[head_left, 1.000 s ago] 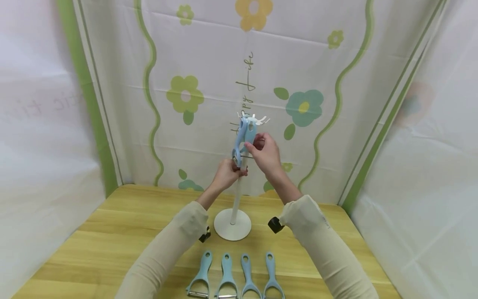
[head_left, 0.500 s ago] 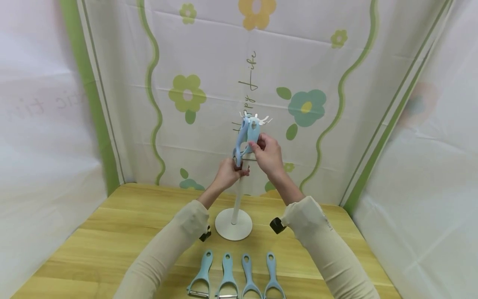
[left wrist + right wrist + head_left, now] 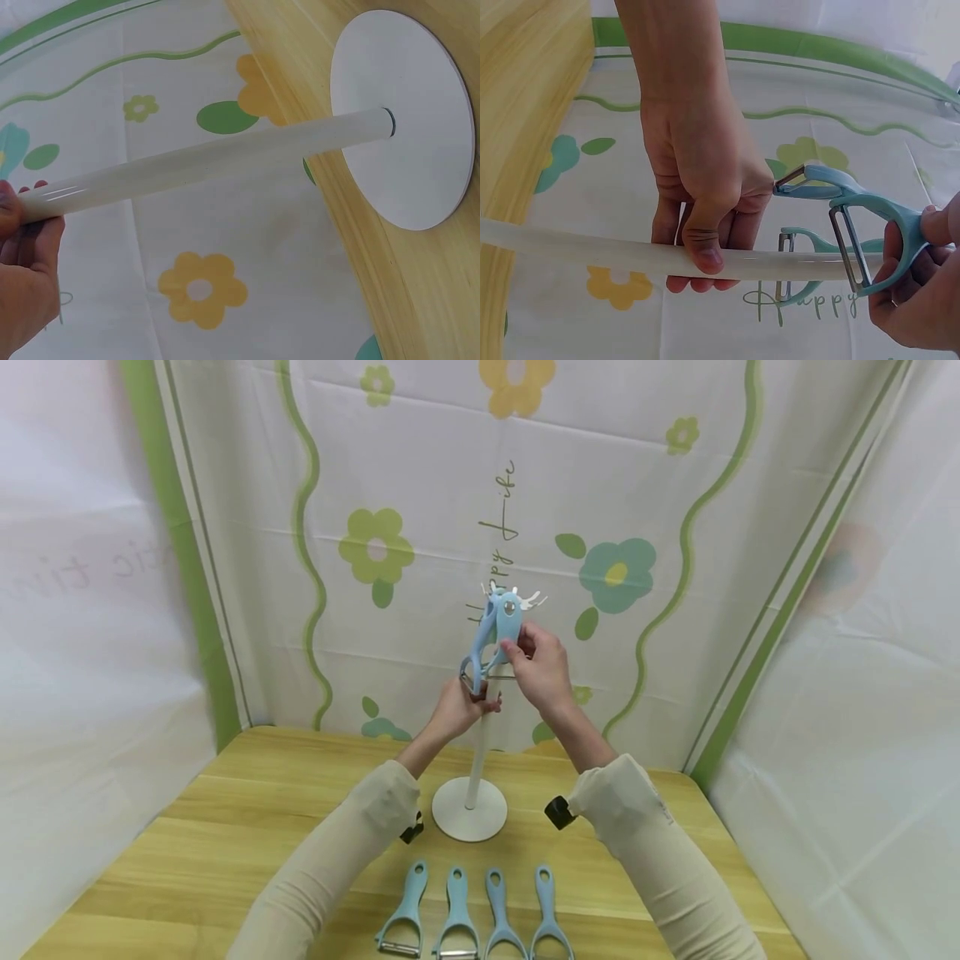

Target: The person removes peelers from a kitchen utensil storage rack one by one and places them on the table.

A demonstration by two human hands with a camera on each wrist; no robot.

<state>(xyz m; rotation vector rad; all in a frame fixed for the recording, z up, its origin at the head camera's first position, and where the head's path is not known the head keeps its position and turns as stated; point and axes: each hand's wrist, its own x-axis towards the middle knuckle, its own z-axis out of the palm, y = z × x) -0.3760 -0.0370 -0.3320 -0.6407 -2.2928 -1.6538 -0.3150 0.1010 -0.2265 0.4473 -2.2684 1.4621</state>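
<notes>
My left hand (image 3: 455, 710) grips the pole (image 3: 202, 157) of a white stand just below its upper part. In the head view my right hand (image 3: 542, 667) pinches a light blue peeler (image 3: 510, 625) by the lower handle, thumb in front. The holed end of that peeler is right at the white hooks (image 3: 531, 601) on top of the stand. Another blue peeler (image 3: 483, 639) hangs from the hooks to its left, blade down. A further peeler (image 3: 810, 244) shows behind the pole in the right wrist view. There the hooks are out of frame.
The stand's round white base (image 3: 469, 823) rests on the wooden table (image 3: 247, 827). Closer to me, several blue peelers (image 3: 457, 902) lie in a row, handles pointing away. A white flowered cloth (image 3: 450, 468) hangs behind the table.
The peeler in my right hand has risen slightly against the hooks in the last half second. The hanging peeler's lower end has swung left. My left hand keeps its hold on the pole.
</notes>
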